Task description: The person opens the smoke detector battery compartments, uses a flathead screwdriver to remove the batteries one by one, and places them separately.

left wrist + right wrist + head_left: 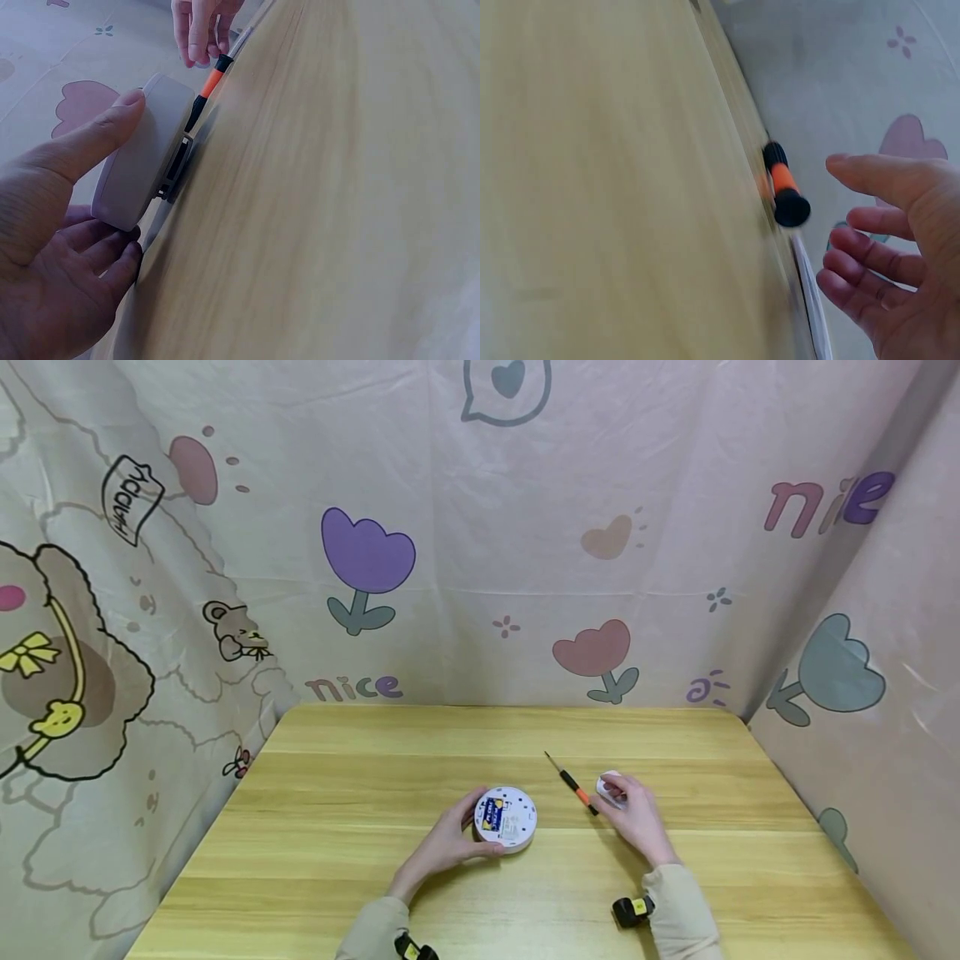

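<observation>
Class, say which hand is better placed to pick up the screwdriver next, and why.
The right hand, most likely: it looks empty and hovers close to the screwdriver, while the left hand is farther off and grips the round white device.

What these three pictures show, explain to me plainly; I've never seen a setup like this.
No machine here: a person works bare-handed. The wide picture comes from a camera worn on the head; the other two come from cameras on the left and right wrists. The left hand holds a round white device with a blue label. On the wooden table lie a black and orange screwdriver and a small white piece. The right hand is close to that piece, fingers loosely curved, and seems to hold nothing.
</observation>
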Tool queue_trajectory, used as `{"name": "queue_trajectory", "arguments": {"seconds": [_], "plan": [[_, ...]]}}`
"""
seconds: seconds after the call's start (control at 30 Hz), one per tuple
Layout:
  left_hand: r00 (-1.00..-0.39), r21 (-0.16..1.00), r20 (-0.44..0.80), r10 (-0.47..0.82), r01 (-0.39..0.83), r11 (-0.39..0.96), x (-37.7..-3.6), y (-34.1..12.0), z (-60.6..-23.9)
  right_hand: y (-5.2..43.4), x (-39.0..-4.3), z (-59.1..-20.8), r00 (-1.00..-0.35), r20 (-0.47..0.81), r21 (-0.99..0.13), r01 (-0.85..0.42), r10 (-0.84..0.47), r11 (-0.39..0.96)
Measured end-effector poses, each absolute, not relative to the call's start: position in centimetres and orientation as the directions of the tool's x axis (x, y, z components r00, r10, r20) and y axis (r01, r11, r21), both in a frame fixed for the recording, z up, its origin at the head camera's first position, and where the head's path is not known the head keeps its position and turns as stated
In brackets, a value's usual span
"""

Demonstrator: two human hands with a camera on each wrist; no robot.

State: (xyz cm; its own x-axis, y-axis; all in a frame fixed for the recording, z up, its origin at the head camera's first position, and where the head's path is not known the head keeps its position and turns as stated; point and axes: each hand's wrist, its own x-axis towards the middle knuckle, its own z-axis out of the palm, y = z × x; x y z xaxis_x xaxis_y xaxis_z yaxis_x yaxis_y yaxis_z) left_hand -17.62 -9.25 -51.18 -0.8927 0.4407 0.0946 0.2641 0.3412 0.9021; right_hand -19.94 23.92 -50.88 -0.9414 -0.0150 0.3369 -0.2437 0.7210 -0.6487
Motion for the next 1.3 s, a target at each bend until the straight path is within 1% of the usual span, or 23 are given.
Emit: {"name": "queue_trajectory", "arguments": {"seconds": [0.17, 0.53, 0.67, 0.97, 1.3], "plan": [[-0.891, 0.900, 0.093, 0.444, 0.266, 0.345, -17.6, -9.3, -51.2, 23.0, -19.9, -50.9, -0.947, 0.320, -0.655, -0.242, -0.027, 0.716], [-0.892, 0.906, 0.084, 0.444, 0.254, 0.340, -17.5, -9.4, -51.1, 21.9, -20.3, -51.6, -0.960, 0.278, -0.624, -0.211, -0.039, 0.753], [-0.895, 0.912, 0.066, 0.441, 0.234, 0.338, -17.4, -9.4, -51.0, 21.5, -20.5, -51.9, -0.959, 0.280, -0.617, -0.211, -0.040, 0.758], [-0.894, 0.906, 0.079, 0.441, 0.249, 0.343, -17.6, -9.4, -51.0, 20.8, -20.8, -52.0, -0.950, 0.310, -0.608, -0.228, -0.037, 0.761], [-0.895, 0.911, 0.071, 0.440, 0.238, 0.337, -17.5, -9.4, -51.2, 20.0, -21.3, -52.0, -0.964, 0.266, -0.596, -0.179, -0.018, 0.783]]}}
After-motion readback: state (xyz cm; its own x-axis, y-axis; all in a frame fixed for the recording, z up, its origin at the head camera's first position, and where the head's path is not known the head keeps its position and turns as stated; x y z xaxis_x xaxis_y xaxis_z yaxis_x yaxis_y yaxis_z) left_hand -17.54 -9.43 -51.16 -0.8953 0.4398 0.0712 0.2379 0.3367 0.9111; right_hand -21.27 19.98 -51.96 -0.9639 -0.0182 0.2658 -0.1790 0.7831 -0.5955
